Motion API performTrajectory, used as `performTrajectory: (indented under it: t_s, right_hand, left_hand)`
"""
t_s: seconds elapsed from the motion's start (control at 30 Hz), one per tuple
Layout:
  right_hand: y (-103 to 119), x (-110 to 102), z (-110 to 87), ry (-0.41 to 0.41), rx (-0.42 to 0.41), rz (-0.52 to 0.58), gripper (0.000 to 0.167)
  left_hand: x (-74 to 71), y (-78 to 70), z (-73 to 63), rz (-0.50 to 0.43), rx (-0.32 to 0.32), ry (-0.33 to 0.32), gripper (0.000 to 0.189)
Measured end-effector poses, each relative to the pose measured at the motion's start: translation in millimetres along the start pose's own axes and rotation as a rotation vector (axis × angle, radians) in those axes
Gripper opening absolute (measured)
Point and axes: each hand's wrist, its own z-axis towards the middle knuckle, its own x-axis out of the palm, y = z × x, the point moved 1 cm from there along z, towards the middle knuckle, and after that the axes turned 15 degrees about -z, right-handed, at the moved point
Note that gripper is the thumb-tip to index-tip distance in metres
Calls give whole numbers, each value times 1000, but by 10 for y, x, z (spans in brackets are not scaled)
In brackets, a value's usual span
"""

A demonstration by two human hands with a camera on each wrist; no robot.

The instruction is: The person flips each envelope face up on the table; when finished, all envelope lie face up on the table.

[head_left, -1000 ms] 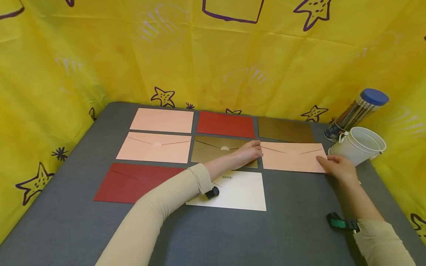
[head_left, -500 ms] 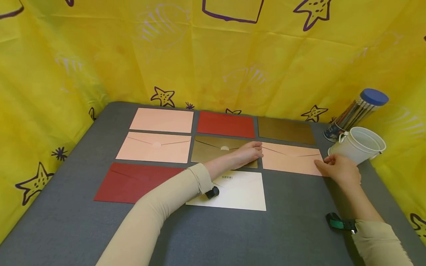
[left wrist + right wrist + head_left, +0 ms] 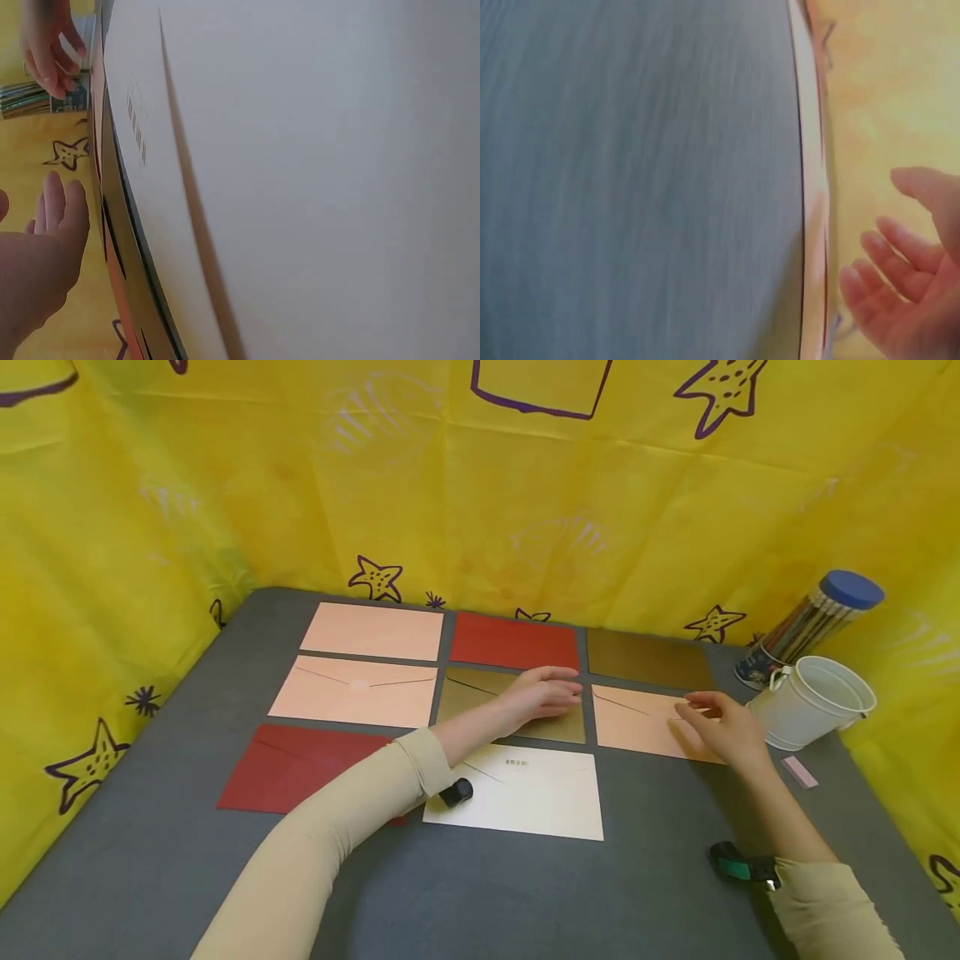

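Observation:
In the head view, my left hand hovers over the gold envelope in the middle row, fingers extended and nothing held. Over the right end of a pale pink envelope is my right hand, its fingers loosely bent and apart. That envelope lies flap side up at the right of the middle row. The right wrist view shows the right hand with thumb and fingers spread, raised beside the envelope edge. A white envelope with a barcode lies under my left forearm.
Other envelopes lie in rows: pink, red and brown-gold at the back, another pink, and dark red in front. A white bucket, pencil tub and pink eraser stand or lie at right.
The pink envelope's right end has come down toward the front. Both hands have let go of it; the left moved left, and the right moved left over the envelope. The eraser now shows.

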Motion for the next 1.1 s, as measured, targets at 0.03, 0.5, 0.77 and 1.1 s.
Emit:
performTrajectory:
  t_s: [0.03, 0.5, 0.77, 1.1]
  right_hand:
    - [71, 18, 10, 23, 2, 34, 55]
    - [1045, 385, 252, 293, -47, 728, 52]
    - [1691, 623, 406, 353, -172, 677, 38]
    - [2348, 891, 639, 255, -451, 377, 29]
  left_hand:
    - [-38, -31, -28, -11, 5, 2, 46]
    - [-779, -472, -523, 188, 100, -158, 32]
    - [-1307, -799, -893, 352, 146, -249, 34]
    - [-2037, -1202, -1285, 432, 145, -497, 44]
